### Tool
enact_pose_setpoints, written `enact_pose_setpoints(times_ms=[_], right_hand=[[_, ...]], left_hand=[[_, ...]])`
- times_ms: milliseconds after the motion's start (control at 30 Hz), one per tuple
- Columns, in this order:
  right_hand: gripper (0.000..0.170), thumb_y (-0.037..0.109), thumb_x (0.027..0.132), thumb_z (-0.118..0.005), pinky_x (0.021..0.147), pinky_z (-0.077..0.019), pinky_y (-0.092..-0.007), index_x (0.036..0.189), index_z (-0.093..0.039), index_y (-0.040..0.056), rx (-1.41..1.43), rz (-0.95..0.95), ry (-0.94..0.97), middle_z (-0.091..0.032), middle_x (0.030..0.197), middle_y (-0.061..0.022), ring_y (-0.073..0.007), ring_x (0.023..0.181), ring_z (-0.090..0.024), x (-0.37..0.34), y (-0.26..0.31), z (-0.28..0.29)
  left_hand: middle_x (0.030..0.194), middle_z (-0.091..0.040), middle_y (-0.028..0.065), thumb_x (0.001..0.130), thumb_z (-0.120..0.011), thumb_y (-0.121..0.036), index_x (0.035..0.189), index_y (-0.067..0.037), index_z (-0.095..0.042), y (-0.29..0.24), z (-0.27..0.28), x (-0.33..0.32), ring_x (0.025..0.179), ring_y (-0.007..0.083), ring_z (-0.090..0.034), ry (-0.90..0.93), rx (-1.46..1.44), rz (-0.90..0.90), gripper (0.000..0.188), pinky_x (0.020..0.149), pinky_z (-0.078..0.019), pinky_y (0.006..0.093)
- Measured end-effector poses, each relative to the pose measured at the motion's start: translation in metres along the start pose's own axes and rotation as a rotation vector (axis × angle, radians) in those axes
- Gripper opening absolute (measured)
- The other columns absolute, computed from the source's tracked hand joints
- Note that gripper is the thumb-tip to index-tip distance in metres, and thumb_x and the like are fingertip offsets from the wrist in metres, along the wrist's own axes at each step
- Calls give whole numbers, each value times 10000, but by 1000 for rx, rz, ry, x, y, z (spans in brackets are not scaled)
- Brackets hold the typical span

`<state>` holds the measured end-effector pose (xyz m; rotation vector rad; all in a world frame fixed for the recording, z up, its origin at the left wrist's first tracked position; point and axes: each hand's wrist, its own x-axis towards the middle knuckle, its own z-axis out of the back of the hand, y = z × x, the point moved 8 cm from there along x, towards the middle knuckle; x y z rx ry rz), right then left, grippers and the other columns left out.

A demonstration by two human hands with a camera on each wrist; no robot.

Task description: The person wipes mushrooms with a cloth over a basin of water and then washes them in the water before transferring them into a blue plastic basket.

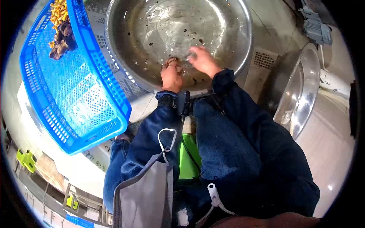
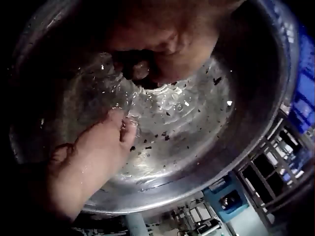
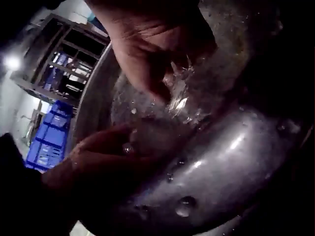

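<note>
A wide metal basin (image 1: 152,76) holds shallow water with dark bits scattered over its bottom. Low in the basin, near its close rim, my left hand (image 1: 172,78) grips a dark brown piece, likely a mushroom (image 1: 173,60); the fingers hide most of it. In the left wrist view that dark piece (image 2: 130,66) shows under the curled fingers. My right hand (image 1: 205,62) is just to the right, its loose fingers at the water and nothing seen in them. Splashing water (image 3: 181,101) surrounds the right fingers in the right wrist view.
A blue perforated basket (image 1: 72,140) stands to the left, with yellow-orange mushrooms (image 1: 59,14) and dark brown mushroom pieces (image 1: 62,41) at its far end. Another metal basin (image 1: 310,91) leans at the right. A grey face mask (image 1: 146,193) hangs below the camera, over the lap.
</note>
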<state>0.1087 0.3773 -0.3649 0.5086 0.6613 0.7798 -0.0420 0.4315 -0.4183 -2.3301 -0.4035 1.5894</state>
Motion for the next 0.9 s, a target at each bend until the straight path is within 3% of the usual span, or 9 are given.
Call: enact_pose_setpoints(times_ms=[100, 200, 300, 367, 467, 533, 600, 700, 900], right_hand=[[414, 180, 939, -577, 958, -434, -313, 1339, -503, 101, 377, 124, 297, -587, 1273, -130, -243, 1129, -570, -10, 40, -27], [274, 194, 959, -545, 879, -473, -308, 1201, -616, 89, 225, -83, 170, -669, 1120, -92, -189, 992, -617, 4, 19, -21], [264, 225, 966, -511, 806, -498, -316, 1113, -636, 45, 502, -48, -215, -689, 996, -114, -200, 904, -655, 9, -5, 8], [313, 287, 977, -502, 757, -492, -297, 1151, -597, 45, 341, -2, -378, -662, 1030, -88, -160, 916, -626, 4, -10, 25], [336, 353, 971, -519, 698, -472, -262, 1140, -595, 73, 778, -497, 172, -638, 956, -49, -115, 877, -598, -15, -12, -16], [377, 404, 932, -585, 623, -472, -270, 1113, -584, 73, 720, -405, 244, -614, 853, -23, -95, 737, -588, -20, 34, -15], [343, 332, 890, -663, 641, -502, -297, 1074, -588, 52, 588, -279, 225, -645, 839, -35, -120, 744, -630, -12, 40, -23], [306, 234, 853, -705, 701, -518, -291, 1062, -596, 38, 531, -88, 141, -685, 871, -67, -147, 829, -664, 1, 39, -13], [351, 131, 865, -677, 820, -515, -311, 1193, -572, 64, 803, -25, 145, -697, 1021, -98, -203, 917, -673, -8, 34, -6]], left_hand=[[760, -580, 26, 932, -567, -175, 925, -71, -609, 20, 0, 9, 575, 124, -525, -17, -196, 122, 113, 529, -468, 258], [901, -633, 62, 962, -546, -208, 1027, -59, -601, 11, -13, -6, 775, 172, -601, 130, -282, 202, 171, 685, -527, 304], [1126, -630, 115, 973, -524, -216, 1139, -39, -569, 4, -36, -1, 1054, 276, -606, 411, -488, 147, 247, 873, -526, 427], [1065, -645, 91, 994, -470, -268, 1131, -61, -564, 1, -33, -2, 972, 263, -629, 267, -487, 135, 265, 832, -500, 401], [1049, -634, 74, 1013, -413, -308, 1144, -67, -551, 0, -33, -2, 927, 245, -612, 321, -487, 122, 307, 795, -491, 401], [959, -605, 60, 1021, -386, -354, 1126, -89, -554, 8, -30, 6, 881, 202, -574, 397, -491, 109, 330, 854, -476, 386], [1011, -612, 54, 1018, -379, -393, 1153, -92, -544, 2, -41, -6, 923, 195, -582, 745, -521, 168, 369, 863, -467, 359], [1062, -616, 46, 1005, -438, -355, 1175, -98, -538, 4, -33, 6, 965, 189, -585, 429, -407, 58, 324, 857, -467, 359], [1094, -626, 47, 952, -571, -149, 1197, -111, -561, -3, -26, 4, 986, 201, -598, 386, -533, -26, 248, 898, -476, 381]])
